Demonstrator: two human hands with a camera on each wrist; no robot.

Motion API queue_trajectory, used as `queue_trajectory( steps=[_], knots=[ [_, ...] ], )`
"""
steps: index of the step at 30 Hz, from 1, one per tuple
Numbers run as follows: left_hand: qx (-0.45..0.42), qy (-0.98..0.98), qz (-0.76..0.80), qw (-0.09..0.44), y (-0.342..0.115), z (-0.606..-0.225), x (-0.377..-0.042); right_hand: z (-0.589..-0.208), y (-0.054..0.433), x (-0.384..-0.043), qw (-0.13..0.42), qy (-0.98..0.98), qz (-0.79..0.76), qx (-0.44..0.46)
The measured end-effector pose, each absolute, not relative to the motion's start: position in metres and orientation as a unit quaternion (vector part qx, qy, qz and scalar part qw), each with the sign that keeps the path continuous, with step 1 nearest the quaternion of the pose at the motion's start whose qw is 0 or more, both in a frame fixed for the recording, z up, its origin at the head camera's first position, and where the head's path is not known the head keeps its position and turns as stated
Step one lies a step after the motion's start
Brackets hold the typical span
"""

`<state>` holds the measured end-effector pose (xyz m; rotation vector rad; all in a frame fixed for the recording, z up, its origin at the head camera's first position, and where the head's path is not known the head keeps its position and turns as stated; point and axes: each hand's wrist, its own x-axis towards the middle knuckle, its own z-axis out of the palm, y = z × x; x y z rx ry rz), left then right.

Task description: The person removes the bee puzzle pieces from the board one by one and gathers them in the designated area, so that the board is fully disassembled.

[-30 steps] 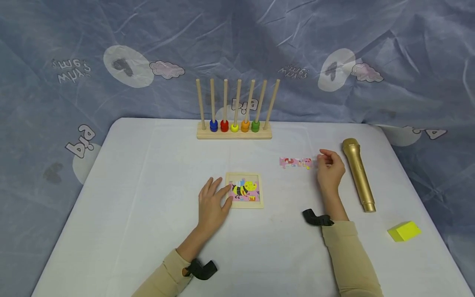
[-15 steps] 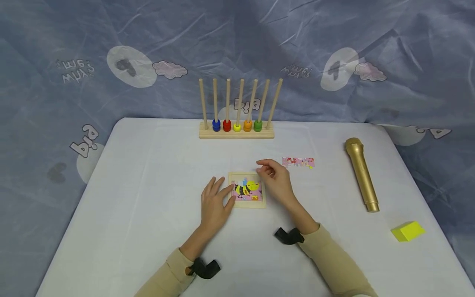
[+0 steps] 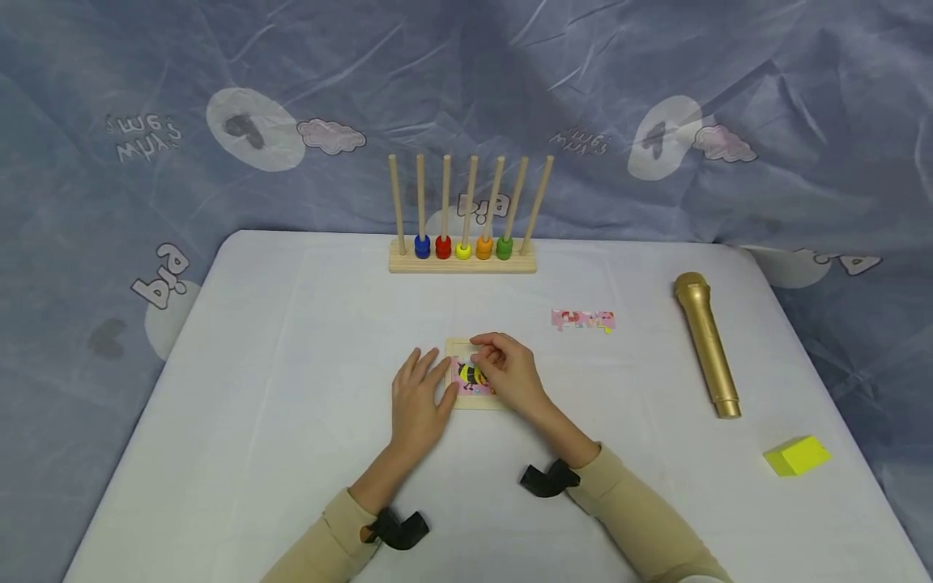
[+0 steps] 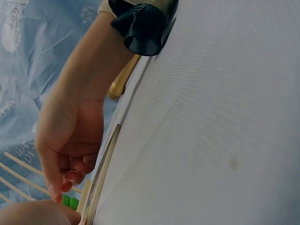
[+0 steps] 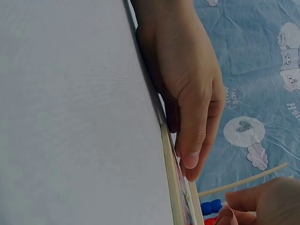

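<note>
A small square wooden puzzle frame (image 3: pixel 474 402) lies mid-table, holding a bee picture (image 3: pixel 470 377) on pink. My left hand (image 3: pixel 421 405) rests at its left side, fingers extended, with thumb and index finger at the frame's edge. Over the frame's upper right part is my right hand (image 3: pixel 514 380), thumb and index finger pinched together on a small puzzle piece (image 5: pixel 225 204), mostly hidden by the fingers. That hand covers the right side of the bee. In the left wrist view, the right hand (image 4: pixel 75 136) has its other fingers curled in.
Behind the frame lies a row of pink puzzle pieces (image 3: pixel 583 319). A wooden peg stand (image 3: pixel 462 265) with coloured beads is at the table's back edge. To the right lie a gold microphone (image 3: pixel 707 344) and a yellow block (image 3: pixel 798 456).
My right hand has left the right end of the pink row and come left, over the frame. The left hand has stayed at the frame's left edge.
</note>
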<state>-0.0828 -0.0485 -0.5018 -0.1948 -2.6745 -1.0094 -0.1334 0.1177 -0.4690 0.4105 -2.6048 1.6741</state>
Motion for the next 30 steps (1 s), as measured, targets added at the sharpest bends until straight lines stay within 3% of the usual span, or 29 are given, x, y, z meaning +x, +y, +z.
queue_trajectory(
  steps=[11,30],
  knots=[
    [-0.074,-0.927,-0.338,0.145,-0.049,-0.505,-0.081,-0.481,0.117,-0.135,0.029,-0.886,0.417,0.2],
    [-0.075,-0.926,-0.34,0.146,-0.049,-0.503,-0.082,-0.477,0.113,-0.137,0.014,-0.917,0.344,0.201]
  ],
)
